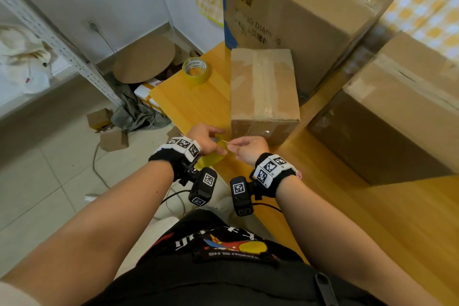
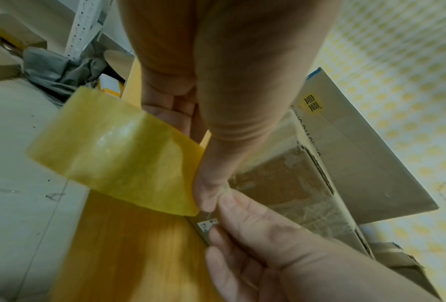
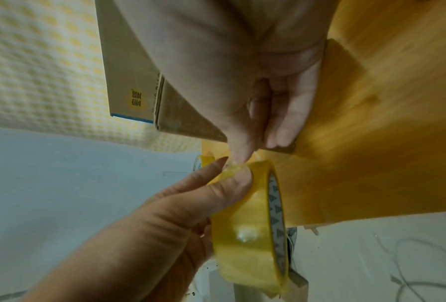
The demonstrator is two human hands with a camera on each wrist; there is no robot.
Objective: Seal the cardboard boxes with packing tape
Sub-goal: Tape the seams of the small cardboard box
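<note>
We see a spare tape roll (image 1: 197, 70) lying flat at the far left of the wooden table (image 1: 188, 104). Nearer us, our left hand (image 1: 207, 140) reaches forward with the wrist bent, fingers curled round a yellow tape roll (image 2: 118, 151) held on edge over the table's near left corner, thumb pressed on its outer face. Just right of it, our right hand (image 1: 246, 149) pinches the loose tape end (image 3: 233, 166) between thumb and forefinger, the other fingers curled in. Behind the hands stands a small taped box (image 1: 264, 92), with a large printed box (image 1: 300, 20) behind it and another box (image 1: 387, 117) at the right.
</note>
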